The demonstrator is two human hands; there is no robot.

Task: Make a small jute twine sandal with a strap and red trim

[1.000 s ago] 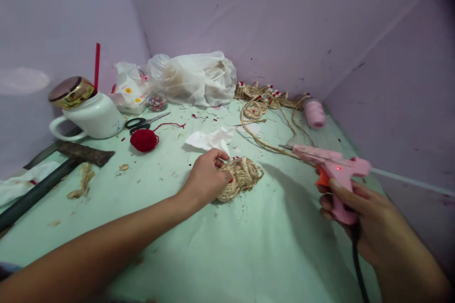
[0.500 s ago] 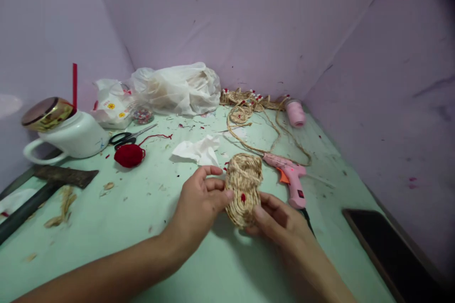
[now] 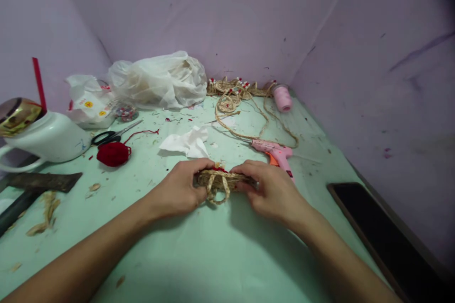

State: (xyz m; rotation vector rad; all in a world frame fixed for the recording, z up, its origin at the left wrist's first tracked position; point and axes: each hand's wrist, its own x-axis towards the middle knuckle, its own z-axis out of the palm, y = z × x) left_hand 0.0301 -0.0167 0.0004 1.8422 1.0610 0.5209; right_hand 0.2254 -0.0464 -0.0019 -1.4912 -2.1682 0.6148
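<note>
Between both hands is a miniature straw slipper [image 3: 218, 182] of coiled rope, seen edge-on, with red yarn on its top. A braided loop [image 3: 218, 201] hangs from its near side. My left hand [image 3: 180, 187] grips its left end between thumb and fingers. On the opposite end, my right hand [image 3: 272, 194] is closed with its thumb and fingers pinching the edge. Just beyond the right hand lies a pink glue gun [image 3: 272, 147], partly hidden. A crumpled white tissue [image 3: 186, 142] is ahead of the left hand.
At left are a white mug [image 3: 53, 139], a hammer [image 3: 42, 182], scissors [image 3: 113, 136] and red yarn [image 3: 113, 154]. Along the back stand a plastic bag [image 3: 163, 80], woven pieces [image 3: 231, 87] and a pink thread spool [image 3: 283, 98]. A phone [image 3: 377, 232] lies at right.
The slipper has turned from its broad face to edge-on, bringing the loop to the near side. Both hands have shifted to its opposite ends. The camera's view has swung right.
</note>
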